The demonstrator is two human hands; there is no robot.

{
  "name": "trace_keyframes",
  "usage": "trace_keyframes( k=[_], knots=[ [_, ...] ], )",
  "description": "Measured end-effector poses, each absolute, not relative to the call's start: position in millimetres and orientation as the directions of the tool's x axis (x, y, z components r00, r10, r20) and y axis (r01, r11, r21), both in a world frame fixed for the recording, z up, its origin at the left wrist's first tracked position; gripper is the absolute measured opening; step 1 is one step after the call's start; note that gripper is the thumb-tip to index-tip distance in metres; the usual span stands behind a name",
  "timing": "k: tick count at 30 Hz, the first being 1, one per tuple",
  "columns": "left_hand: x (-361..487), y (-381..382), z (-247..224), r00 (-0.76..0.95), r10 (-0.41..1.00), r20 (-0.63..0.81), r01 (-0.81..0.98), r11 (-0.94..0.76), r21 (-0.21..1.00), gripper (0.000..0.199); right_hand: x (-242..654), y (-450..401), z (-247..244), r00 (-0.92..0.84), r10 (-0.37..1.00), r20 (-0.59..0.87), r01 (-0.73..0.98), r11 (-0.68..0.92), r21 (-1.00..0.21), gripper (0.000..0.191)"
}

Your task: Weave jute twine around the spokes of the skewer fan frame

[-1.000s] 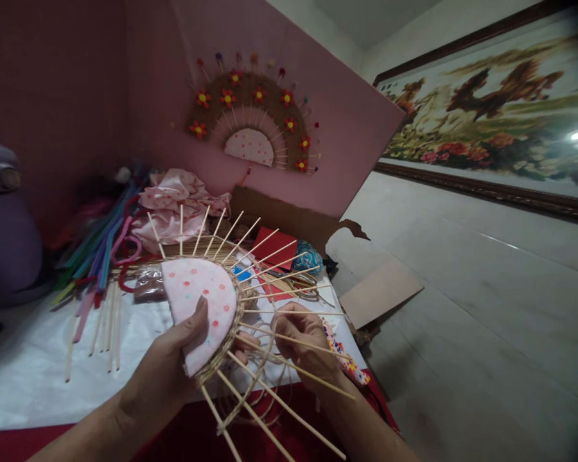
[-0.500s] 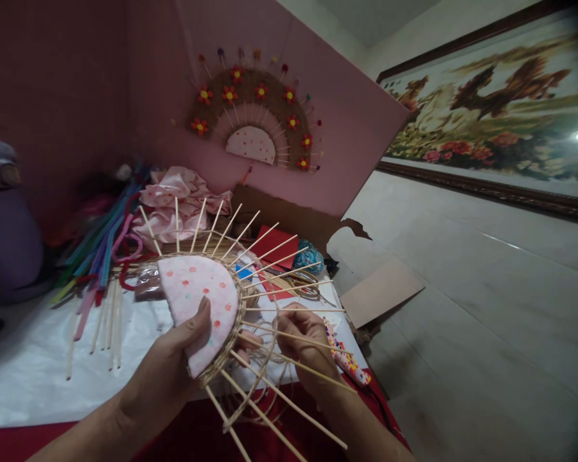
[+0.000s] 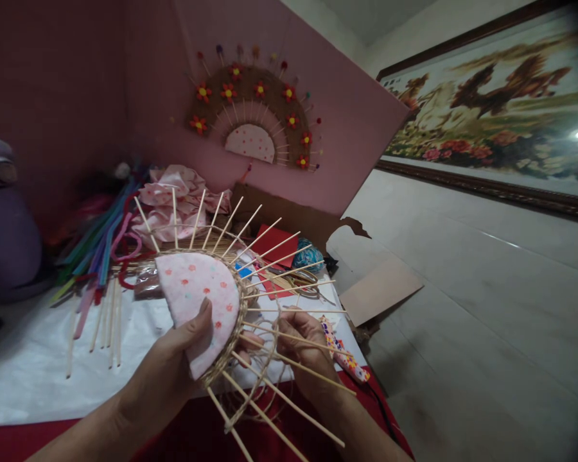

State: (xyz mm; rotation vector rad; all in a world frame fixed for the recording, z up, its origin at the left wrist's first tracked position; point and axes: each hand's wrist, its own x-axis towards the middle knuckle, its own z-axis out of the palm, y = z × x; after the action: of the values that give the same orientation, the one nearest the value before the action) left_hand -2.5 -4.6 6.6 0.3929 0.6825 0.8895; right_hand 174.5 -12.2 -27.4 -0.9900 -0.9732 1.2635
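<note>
My left hand (image 3: 164, 362) grips a half-round piece (image 3: 185, 279) covered in pale cloth with pink-red spots, thumb on its face and other fingers behind. Thin wooden sticks (image 3: 261, 239) fan out from its curved edge, where braided twine (image 3: 241, 314) runs along the rim. On the right side of the fan, my right hand (image 3: 306, 340) is closed among the sticks, pinching natural twine (image 3: 276, 324) between thumb and fingers. Loops of that twine hang below, across the lower sticks. My right fingertips are partly hidden by sticks.
A finished-looking half-round decoration (image 3: 250, 141) hangs on the pink board (image 3: 347, 128). Behind my hands lie pink cloth (image 3: 173, 192), pipe cleaners (image 3: 101, 224), loose sticks (image 3: 110, 327), red paper (image 3: 277, 246) and blue yarn (image 3: 308, 255). A flower-patterned tool with a cord (image 3: 349, 366) lies at right.
The spotted half-round piece has turned very slightly, its upper sticks shifting up a little. Both hands keep their grips and have barely moved.
</note>
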Motion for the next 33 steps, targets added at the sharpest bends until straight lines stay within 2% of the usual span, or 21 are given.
trace_keyframes(
  k=[8,20,33],
  knots=[
    [-6.2,-4.9,-0.2,0.479,0.819,-0.314,-0.57,0.563,0.599,0.03,179.0,-12.2,-27.0,-0.138,0.99,-0.015,-0.391,-0.068,-0.918,0.024],
    [-3.4,-3.7,-0.6,0.511,0.811,-0.284,-0.593,0.572,0.566,0.037,181.9,-11.3,-32.2,-0.175,0.981,-0.083,-0.471,-0.157,-0.868,0.016],
    [-3.3,-3.2,-1.5,0.516,0.805,-0.292,-0.589,0.581,0.561,0.041,181.0,-11.6,-30.5,-0.237,0.971,-0.033,-0.465,-0.143,-0.874,0.015]
  ],
)
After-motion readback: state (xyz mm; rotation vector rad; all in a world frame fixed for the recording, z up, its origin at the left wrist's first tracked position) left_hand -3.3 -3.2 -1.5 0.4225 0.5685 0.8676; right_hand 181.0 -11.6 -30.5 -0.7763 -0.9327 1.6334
